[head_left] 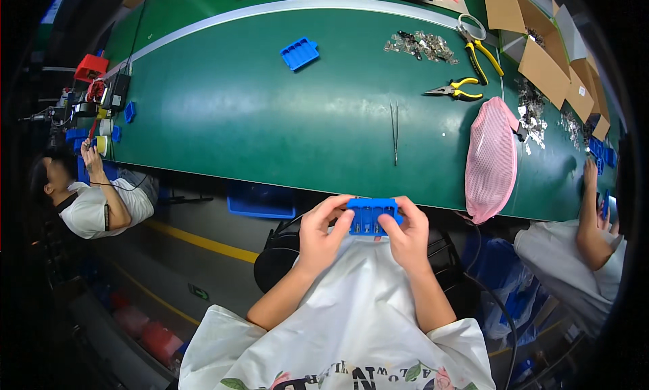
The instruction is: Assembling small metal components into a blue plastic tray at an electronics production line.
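A small blue slotted plastic case [372,204] is held up in front of my shirt, just off the near edge of the table. My left hand [323,233] grips its left end, and the thumb lies along the side. The right end is in my right hand [410,236], whose thumb presses at the lower part of the slots. Small metallic bits show inside the slots; their exact shape is too small to tell. A similar blue case [299,54] lies farther back on the green table [257,119].
Tweezers [395,133], needle-nose pliers [456,90], yellow-handled pliers [481,52], a pink mesh pouch [492,160] and a pile of small metal parts [422,46] lie on the table. Cardboard boxes [544,72] stand at far right. Co-workers sit at left [101,200] and right [568,248].
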Available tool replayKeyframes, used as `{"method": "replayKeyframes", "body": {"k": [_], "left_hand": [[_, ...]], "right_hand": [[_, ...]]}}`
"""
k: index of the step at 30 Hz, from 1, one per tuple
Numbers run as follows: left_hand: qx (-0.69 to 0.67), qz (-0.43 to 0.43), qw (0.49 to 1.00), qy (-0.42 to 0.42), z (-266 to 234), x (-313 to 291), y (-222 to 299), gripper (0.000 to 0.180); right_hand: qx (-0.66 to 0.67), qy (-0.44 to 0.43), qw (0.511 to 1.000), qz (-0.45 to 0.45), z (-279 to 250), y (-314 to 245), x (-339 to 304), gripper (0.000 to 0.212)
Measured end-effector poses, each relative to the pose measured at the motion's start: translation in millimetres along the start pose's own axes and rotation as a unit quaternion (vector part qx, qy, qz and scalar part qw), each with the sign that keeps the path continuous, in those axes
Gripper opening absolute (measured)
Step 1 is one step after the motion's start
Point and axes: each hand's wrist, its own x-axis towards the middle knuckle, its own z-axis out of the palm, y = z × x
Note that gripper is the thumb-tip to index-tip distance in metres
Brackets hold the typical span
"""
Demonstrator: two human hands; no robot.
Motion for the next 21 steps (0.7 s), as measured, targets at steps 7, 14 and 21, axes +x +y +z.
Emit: {"method": "replayKeyframes", "body": {"k": [7,14,21], "left_hand": [[-0.092,-0.082,0.991,0.054,21.1,-2.3,-12.0,0.015],[-0.016,-0.064,0.997,0.044,20.4,-9.4,-23.2,0.014],[-0.125,-0.222,0.962,-0.098,9.1,-7.2,-86.1,0.022]], "right_hand": [[0.046,0.074,0.996,0.018,20.7,10.0,-11.2,0.013],[0.054,0.059,0.997,0.022,6.8,26.6,-18.0,0.011],[-0.001,0.1,0.993,0.057,-36.5,89.5,-11.9,0.015]]}}
